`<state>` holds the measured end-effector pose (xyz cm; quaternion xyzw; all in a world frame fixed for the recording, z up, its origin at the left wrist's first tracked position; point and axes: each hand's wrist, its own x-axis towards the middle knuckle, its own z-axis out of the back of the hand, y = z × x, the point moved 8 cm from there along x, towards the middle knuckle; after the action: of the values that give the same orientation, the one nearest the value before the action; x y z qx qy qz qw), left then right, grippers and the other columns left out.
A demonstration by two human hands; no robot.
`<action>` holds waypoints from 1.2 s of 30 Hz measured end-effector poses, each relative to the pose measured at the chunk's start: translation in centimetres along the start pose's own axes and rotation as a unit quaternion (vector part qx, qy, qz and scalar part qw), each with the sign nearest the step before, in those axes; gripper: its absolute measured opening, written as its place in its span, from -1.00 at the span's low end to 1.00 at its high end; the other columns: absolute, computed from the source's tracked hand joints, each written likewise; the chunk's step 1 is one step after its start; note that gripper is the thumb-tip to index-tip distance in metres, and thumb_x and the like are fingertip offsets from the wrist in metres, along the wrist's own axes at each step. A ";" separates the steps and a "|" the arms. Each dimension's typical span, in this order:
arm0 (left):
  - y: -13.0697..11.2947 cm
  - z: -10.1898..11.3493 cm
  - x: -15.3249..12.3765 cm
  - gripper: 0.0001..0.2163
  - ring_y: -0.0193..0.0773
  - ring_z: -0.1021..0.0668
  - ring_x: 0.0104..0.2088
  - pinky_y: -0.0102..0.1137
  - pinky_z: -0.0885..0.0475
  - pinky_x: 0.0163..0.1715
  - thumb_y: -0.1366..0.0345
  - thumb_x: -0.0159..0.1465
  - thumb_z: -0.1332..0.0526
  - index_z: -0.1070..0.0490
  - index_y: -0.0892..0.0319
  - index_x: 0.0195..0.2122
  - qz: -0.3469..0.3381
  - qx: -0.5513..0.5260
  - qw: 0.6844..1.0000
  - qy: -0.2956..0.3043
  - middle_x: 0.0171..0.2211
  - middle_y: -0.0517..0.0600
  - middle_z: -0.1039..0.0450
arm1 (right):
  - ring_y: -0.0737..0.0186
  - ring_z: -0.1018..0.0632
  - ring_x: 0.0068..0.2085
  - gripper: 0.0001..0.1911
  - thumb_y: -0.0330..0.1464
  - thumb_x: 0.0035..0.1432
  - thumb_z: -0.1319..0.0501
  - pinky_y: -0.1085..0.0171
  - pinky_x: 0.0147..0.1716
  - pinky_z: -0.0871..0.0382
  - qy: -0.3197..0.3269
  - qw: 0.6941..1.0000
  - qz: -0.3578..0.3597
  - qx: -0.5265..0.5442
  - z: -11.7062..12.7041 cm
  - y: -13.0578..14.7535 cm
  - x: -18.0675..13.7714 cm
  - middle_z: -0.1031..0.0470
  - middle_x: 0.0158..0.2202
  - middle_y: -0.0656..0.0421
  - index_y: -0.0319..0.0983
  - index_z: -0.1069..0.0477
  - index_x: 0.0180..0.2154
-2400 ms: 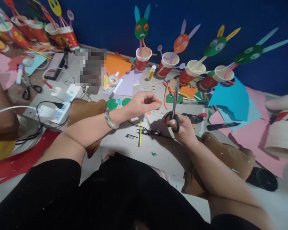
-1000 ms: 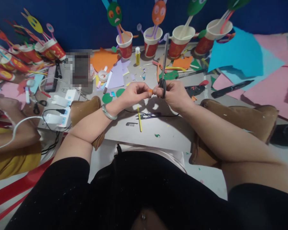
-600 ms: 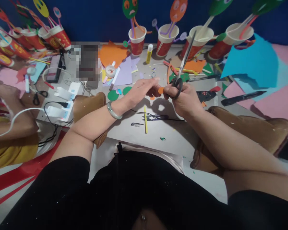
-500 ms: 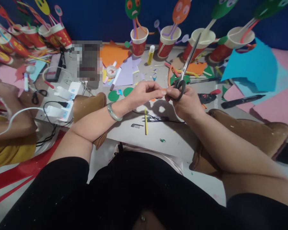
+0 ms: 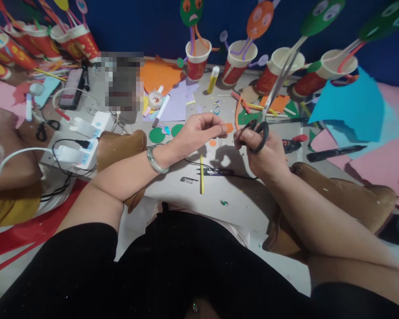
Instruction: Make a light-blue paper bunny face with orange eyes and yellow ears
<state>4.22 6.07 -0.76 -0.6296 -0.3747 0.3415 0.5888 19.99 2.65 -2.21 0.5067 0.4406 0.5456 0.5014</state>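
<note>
Seems to be between snips: left hand [image 5: 199,133] pinches a small orange piece [image 5: 229,128] above the table [image 5: 173,186]; right hand [image 5: 266,155] grips the scissors [image 5: 268,106] by the loops, blades shut, pointing away; a next cut would need them opened and swung onto the piece.

The grey work surface [image 5: 232,195], possibly the floor, is strewn with paper scraps. Red paper cups [image 5: 197,66] line its far edge. A glue stick [image 5: 213,79], orange sheet [image 5: 159,75], blue sheet [image 5: 349,108], green circles [image 5: 157,135], black marker [image 5: 335,153] and power strip [image 5: 69,156] lie on it.
</note>
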 end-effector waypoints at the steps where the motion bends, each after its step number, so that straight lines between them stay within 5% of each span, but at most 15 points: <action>1: -0.1 0.1 0.0 -0.85 -0.45 -0.58 -0.34 -0.45 -0.49 -0.18 0.30 0.34 -0.33 -0.45 0.18 -0.38 -0.003 -0.009 1.000 -0.003 -0.40 -0.11 -0.54 | 0.19 -0.44 -0.36 -0.47 0.18 0.09 -0.38 0.13 -0.26 -0.39 0.015 1.000 0.005 -0.007 0.0 0.2 -0.1 -0.41 -0.43 0.22 -0.12 -0.40 -0.45; 8: -1.0 1.1 0.2 -0.84 -0.41 -0.62 -0.29 -0.44 -0.51 -0.17 0.27 0.32 -0.34 -0.45 0.16 -0.38 -0.023 -0.004 0.999 -0.030 -0.39 -0.09 -0.58 | 0.18 -0.42 -0.36 -0.32 0.33 -0.03 -0.35 0.19 -0.35 -0.32 0.194 0.978 -0.034 -0.076 -2.0 1.7 -1.5 -0.43 -0.41 0.17 -0.15 -0.41 -0.37; 13: -1.1 1.3 0.3 -0.85 -0.42 -0.60 -0.30 -0.43 -0.51 -0.18 0.29 0.29 -0.36 -0.44 0.18 -0.39 -0.033 -0.012 0.999 -0.023 -0.38 -0.09 -0.58 | 0.23 -0.37 -0.38 -0.25 0.39 -0.04 -0.30 0.23 -0.37 -0.25 0.253 0.961 -0.055 -0.096 -2.8 1.7 -2.0 -0.40 -0.42 0.18 -0.19 -0.38 -0.40; 36: -2.2 1.1 0.1 -0.85 -0.41 -0.58 -0.32 -0.40 -0.50 -0.22 0.41 0.28 -0.32 -0.43 0.18 -0.44 -0.041 -0.001 0.999 -0.021 -0.42 -0.10 -0.54 | 0.25 -0.33 -0.43 -0.23 0.43 -0.03 -0.24 0.23 -0.39 -0.20 0.273 0.955 -0.056 -0.100 -3.2 1.8 -2.6 -0.35 -0.47 0.20 -0.18 -0.34 -0.44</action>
<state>3.14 6.71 1.32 -0.6068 -0.4128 0.3299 0.5937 16.56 -0.02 -1.03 0.2610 0.5314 0.6754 0.4397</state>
